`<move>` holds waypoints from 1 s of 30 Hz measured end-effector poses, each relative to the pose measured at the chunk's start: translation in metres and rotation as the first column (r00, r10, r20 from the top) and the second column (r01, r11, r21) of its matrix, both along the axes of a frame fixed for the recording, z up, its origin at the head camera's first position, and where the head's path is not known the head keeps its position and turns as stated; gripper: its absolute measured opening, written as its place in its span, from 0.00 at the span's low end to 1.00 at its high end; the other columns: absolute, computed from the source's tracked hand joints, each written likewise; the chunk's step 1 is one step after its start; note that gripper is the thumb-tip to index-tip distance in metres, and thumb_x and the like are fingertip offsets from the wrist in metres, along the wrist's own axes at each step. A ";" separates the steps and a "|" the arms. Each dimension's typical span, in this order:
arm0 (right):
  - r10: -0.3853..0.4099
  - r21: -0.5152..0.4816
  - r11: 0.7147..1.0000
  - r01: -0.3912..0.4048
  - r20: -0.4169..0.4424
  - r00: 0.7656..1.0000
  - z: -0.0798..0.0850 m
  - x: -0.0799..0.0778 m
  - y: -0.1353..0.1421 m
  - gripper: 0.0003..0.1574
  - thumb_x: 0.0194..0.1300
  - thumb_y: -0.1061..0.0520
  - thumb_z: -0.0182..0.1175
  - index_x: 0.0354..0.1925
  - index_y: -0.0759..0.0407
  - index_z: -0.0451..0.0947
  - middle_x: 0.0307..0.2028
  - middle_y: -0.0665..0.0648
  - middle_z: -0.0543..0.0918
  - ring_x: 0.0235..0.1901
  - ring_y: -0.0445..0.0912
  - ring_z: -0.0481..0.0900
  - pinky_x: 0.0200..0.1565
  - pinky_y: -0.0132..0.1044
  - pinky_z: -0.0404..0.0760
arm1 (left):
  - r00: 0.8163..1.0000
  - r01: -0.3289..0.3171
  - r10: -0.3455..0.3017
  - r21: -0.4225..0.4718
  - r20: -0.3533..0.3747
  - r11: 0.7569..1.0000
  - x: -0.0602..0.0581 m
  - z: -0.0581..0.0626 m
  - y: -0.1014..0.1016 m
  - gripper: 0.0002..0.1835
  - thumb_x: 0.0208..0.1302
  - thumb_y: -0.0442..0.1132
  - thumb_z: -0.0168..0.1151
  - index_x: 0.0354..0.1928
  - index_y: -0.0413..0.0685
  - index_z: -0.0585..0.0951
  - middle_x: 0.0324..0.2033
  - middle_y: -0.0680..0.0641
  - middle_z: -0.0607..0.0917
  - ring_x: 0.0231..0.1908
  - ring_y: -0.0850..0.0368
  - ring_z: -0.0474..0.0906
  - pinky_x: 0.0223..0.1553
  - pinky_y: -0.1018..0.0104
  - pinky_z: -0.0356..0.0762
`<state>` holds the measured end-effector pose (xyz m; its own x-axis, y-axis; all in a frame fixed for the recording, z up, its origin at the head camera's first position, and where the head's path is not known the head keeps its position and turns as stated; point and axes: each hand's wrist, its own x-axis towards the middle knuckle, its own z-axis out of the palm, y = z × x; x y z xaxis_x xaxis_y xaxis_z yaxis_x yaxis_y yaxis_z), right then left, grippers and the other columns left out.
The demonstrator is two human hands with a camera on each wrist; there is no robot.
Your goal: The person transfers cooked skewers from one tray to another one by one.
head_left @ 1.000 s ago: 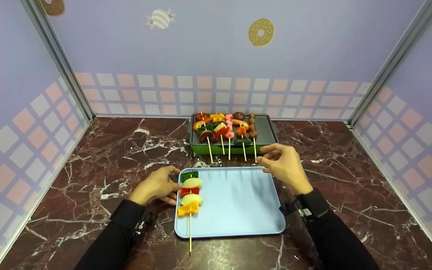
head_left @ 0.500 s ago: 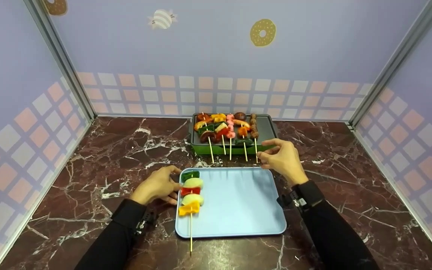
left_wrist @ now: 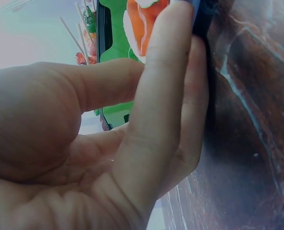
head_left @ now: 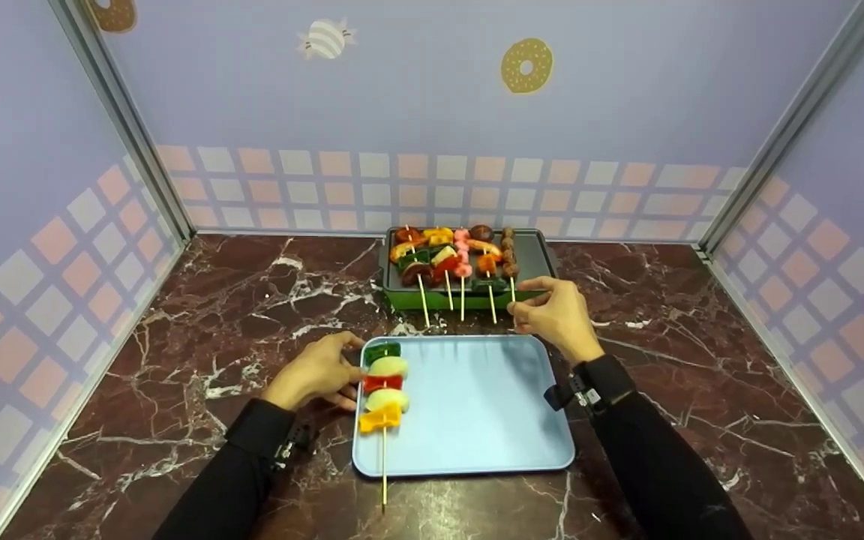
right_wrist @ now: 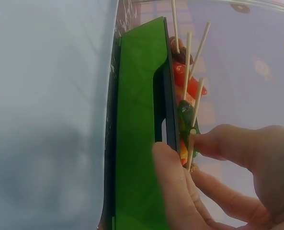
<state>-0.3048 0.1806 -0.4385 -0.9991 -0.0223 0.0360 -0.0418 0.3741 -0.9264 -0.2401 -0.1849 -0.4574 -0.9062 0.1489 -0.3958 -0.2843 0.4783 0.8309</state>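
My right hand (head_left: pixel 558 315) pinches the stick of a meatball skewer (head_left: pixel 509 251) between thumb and fingers. Its meatballs lie at the right of several skewers on a green toy grill (head_left: pixel 402 300) with a dark top. In the right wrist view the pinched stick (right_wrist: pixel 192 140) points up past the grill's edge. My left hand (head_left: pixel 314 373) rests at the left rim of a light blue tray (head_left: pixel 484 405), its fingers along the edge. Beside it on the tray lies a vegetable skewer (head_left: pixel 385 384) with green, pale, red and yellow pieces; its stick overhangs the front rim.
Other skewers with mushroom, pepper and pink pieces (head_left: pixel 463 255) crowd the left and middle of the grill, sticks toward me. The tray stands in front of the grill on a dark red marbled table (head_left: pixel 214 337). Patterned panels (head_left: pixel 432 97) enclose the back and sides.
My right hand has shifted slightly left and up along the meatball skewer's stick. The left hand and the tray hold their places, apart from a small shift of the camera.
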 end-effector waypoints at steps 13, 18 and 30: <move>0.003 -0.038 0.999 -0.001 0.036 0.999 0.000 -0.003 -0.003 0.27 0.57 0.60 0.72 0.55 0.61 0.78 0.38 0.70 0.86 0.30 0.56 0.88 0.40 0.50 0.91 | 1.000 0.002 -0.002 0.006 0.004 1.000 0.000 -0.003 -0.001 0.28 0.65 0.30 0.63 0.66 0.50 0.70 0.37 0.37 0.81 0.27 0.46 0.84 0.30 0.53 0.91; 0.015 -0.084 0.996 -0.011 0.053 0.998 0.005 -0.007 -0.002 0.28 0.58 0.61 0.71 0.56 0.66 0.76 0.41 0.74 0.85 0.31 0.56 0.88 0.41 0.50 0.91 | 1.000 0.002 -0.002 0.004 0.001 1.000 -0.003 0.000 0.000 0.28 0.65 0.30 0.63 0.66 0.51 0.69 0.39 0.36 0.81 0.28 0.45 0.84 0.31 0.53 0.91; 0.030 -0.111 0.994 -0.017 0.116 0.993 0.007 -0.014 0.003 0.24 0.61 0.60 0.69 0.53 0.70 0.77 0.36 0.64 0.87 0.27 0.49 0.87 0.38 0.46 0.92 | 1.000 0.002 -0.002 -0.004 0.005 1.000 -0.002 -0.001 0.001 0.28 0.65 0.30 0.63 0.66 0.51 0.69 0.38 0.36 0.81 0.27 0.46 0.84 0.30 0.53 0.91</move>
<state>-0.3185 0.1838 -0.4311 -0.9958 -0.0484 -0.0778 0.0619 0.2703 -0.9608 -0.2421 -0.1841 -0.4589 -0.9039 0.1493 -0.4008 -0.2872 0.4826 0.8274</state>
